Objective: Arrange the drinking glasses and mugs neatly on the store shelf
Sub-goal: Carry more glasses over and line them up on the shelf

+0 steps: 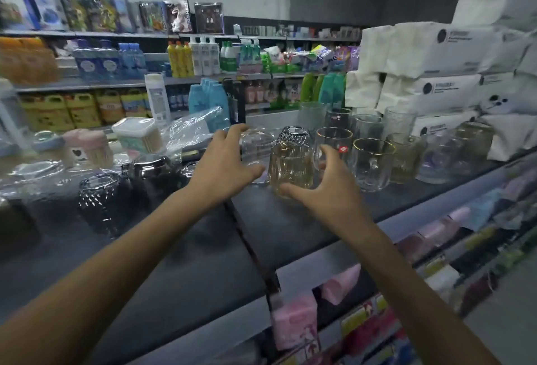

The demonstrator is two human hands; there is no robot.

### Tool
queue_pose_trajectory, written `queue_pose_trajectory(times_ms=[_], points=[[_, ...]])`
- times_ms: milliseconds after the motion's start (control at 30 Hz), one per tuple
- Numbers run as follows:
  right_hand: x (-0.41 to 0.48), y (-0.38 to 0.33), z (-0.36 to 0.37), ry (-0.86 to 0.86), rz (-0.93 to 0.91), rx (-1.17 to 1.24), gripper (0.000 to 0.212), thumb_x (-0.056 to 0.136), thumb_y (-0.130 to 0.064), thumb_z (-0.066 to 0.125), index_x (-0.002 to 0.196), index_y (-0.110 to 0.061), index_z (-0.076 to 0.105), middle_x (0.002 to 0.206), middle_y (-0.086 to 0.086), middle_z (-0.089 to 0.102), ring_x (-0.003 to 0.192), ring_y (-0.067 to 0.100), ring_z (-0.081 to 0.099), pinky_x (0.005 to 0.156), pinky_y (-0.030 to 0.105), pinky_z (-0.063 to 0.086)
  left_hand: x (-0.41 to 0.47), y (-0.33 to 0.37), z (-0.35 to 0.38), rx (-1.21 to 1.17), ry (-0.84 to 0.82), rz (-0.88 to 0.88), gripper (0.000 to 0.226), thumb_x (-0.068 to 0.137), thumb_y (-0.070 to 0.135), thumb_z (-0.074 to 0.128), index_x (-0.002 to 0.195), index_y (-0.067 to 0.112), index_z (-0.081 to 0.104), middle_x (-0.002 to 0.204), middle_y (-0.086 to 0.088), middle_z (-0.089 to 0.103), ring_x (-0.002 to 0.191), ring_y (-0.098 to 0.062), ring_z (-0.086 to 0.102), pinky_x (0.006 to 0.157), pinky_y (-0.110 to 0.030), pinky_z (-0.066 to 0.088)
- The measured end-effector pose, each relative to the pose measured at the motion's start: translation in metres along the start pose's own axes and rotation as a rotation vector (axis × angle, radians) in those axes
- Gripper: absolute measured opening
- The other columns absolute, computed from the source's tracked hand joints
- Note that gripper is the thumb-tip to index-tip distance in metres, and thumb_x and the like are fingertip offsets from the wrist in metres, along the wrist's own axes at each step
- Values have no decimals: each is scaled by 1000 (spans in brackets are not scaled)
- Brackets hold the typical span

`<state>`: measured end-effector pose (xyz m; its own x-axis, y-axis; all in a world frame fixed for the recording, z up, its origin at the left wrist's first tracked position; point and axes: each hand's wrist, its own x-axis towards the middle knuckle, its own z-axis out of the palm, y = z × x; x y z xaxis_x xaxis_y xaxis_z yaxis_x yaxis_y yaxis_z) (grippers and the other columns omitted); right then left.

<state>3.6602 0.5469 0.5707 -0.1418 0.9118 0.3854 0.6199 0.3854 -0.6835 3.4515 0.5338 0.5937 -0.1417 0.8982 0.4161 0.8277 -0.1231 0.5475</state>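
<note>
An amber ribbed glass [290, 168] stands on the dark shelf [290, 228], at the front of a cluster of glassware. My right hand [325, 187] cups it loosely: the thumb lies at its base and the spread fingers sit just off its right side. A clear glass [257, 146] stands left of it. My left hand [229, 161] is spread beside that glass, thumb against its front. Behind are a cut-pattern glass [293, 133], gold-rimmed mugs [373, 161] and more amber glasses [405, 158]. Both hands have their fingers apart.
Dark patterned glasses [100, 199] and plastic-wrapped glassware [37, 173] crowd the shelf's left part. Stacked white tissue packs [436, 74] rise at the right. A lidded container [136, 135] and a pink jar [88, 145] stand behind. Lower shelves hold pink packages [293, 321].
</note>
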Motion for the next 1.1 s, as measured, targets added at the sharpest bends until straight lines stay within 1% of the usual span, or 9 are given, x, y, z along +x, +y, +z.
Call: queue_pose_trajectory(times_ms=[133,267,367,433,533,700,833,967,1100], points=[[21,8,16,-109,83,73,110,65,-49,93,152,-16,35,149,1,50,134,19,51,103,27,41,28,-14,11,-133,-60,-82,95,73,38,90,152,27,37,145,-10,46,127,-27,56,108,-47,50],[26,5,22,-108,135,141,84,58,-46,95,124,-25,47,118,-8,62,104,11,62,84,25,47,42,-23,16,-240,-130,-144,102,74,27,92,157,24,32,131,-6,57,116,-23,63,103,-47,54],[32,6,28,-112,141,223,93,38,-59,89,117,-26,53,112,-8,69,98,10,68,87,34,59,47,-27,23,-289,-155,-146,99,72,21,93,154,26,36,123,0,62,110,-21,68,99,-46,57],[34,8,27,-116,144,284,90,39,-50,96,115,-25,55,108,-8,71,97,10,70,88,34,60,51,-29,25,-297,-155,-154,102,67,23,95,152,25,38,124,-1,65,109,-21,70,96,-45,59],[32,11,21,-107,140,376,72,53,-19,103,110,-19,59,103,-5,74,93,10,72,80,23,59,54,-26,28,-365,-178,-182,85,71,8,94,140,15,44,121,-3,71,94,-6,74,80,-26,62],[19,7,9,-36,88,500,66,53,-21,103,108,-21,67,98,-5,77,90,10,75,80,26,61,52,-17,32,-425,-146,-179,58,76,-6,86,115,12,47,96,9,65,74,7,62,60,-6,49],[3,-3,-7,-35,87,645,72,53,-34,102,116,-26,68,108,-3,78,101,21,75,89,44,61,49,-15,26,-400,-99,-207,68,68,16,97,117,19,49,104,1,67,95,-15,65,58,-11,44],[-15,-5,-22,-107,136,966,66,65,-17,95,124,-18,66,114,12,76,97,30,75,80,37,62,23,-6,12,-506,-34,-169,76,63,26,98,122,23,50,103,6,65,91,-10,66,76,-23,54],[-31,-6,-29,-218,126,1163,65,75,-23,83,135,-14,61,127,20,70,112,40,69,94,46,60,-24,0,-12,-639,11,-154,77,53,42,97,120,39,58,114,0,73,101,-19,73,91,-41,60]])
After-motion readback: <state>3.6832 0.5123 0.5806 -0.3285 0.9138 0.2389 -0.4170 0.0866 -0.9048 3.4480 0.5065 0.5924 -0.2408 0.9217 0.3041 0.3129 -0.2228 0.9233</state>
